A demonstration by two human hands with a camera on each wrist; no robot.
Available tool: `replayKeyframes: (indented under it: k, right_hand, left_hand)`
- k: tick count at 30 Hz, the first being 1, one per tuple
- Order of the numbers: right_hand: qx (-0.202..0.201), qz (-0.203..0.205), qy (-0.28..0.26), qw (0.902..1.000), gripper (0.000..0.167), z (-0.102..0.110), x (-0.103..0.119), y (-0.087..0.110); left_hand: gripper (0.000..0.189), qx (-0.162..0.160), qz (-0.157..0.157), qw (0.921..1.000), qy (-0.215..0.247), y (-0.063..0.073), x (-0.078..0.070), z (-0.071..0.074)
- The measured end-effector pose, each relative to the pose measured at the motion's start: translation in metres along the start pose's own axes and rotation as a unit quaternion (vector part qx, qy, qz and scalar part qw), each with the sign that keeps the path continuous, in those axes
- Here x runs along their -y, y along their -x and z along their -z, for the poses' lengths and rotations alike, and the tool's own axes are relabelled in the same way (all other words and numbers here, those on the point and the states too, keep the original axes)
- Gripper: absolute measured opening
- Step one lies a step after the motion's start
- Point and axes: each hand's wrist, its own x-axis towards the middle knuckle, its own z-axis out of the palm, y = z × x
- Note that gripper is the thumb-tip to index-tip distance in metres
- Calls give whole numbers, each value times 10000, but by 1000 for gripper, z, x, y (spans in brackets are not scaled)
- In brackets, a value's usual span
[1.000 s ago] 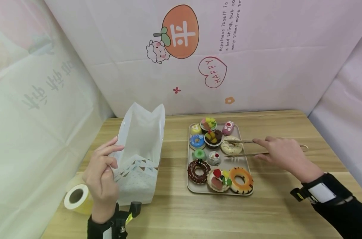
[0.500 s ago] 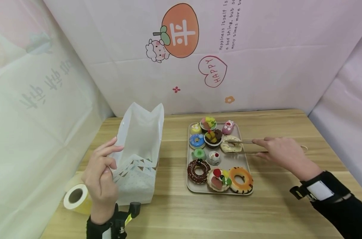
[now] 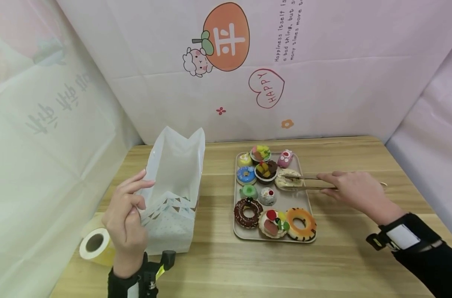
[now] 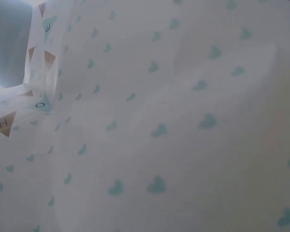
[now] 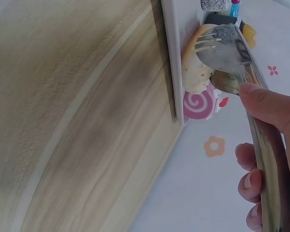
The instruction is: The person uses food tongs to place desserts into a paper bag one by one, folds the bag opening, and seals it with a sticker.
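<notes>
My left hand (image 3: pixel 127 215) holds the left side of a white paper bag (image 3: pixel 170 231) that stands with its mouth open. The bag's pale wall with green hearts (image 4: pixel 157 130) fills most of the left wrist view. On the right, my right hand (image 3: pixel 354 194) grips metal food tongs (image 3: pixel 311 177), thumb on one arm and fingers round the other. The tips of the tongs lie over and against a cream-coloured donut (image 3: pixel 283 182) on the tray (image 3: pixel 256 236). In the right wrist view, a fork-like tip (image 5: pixel 217 48) overlaps that donut (image 5: pixel 195 72).
Around it on the tray sit a chocolate donut (image 3: pixel 242 213), an orange donut (image 3: pixel 290 235), a blue donut (image 3: pixel 244 179), a fruit tart (image 3: pixel 272 225), cupcakes and several smaller sweets. A tape roll (image 3: pixel 106 252) lies at the left. Printed cloth (image 3: pixel 323 95) hangs behind the wooden table (image 3: pixel 229 269).
The arms of the tongs have drawn together, the lower one moving up onto the cream-coloured donut. My left hand and the paper bag stay nearly still.
</notes>
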Motion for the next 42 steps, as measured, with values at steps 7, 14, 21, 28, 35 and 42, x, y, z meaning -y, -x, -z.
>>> replayKeyframes:
  k: [7,14,21,28,35,42]
  right_hand:
    - [-142,83,9,9999,45,3,-3,1]
    - [-337,98,48,9994,62,5,-6,4]
    - [-469,59,87,9988,82,10,-7,3]
    - [-520,-81,229,9984,86,20,-9,0]
    - [-837,-5,399,9957,83,33,-13,-6]
    - [-1293,229,544,9898,77,47,-16,-17]
  left_hand:
    - [26,3,-22,10000,-43,-1,0,0]
    - [26,16,24,10000,-66,-1,-1,0]
    - [26,43,7,10000,-72,-1,-1,1]
    - [26,88,23,9999,-97,-1,-1,1]
    - [25,138,-8,9998,-120,-2,0,1]
    - [25,229,32,9997,-121,0,0,2]
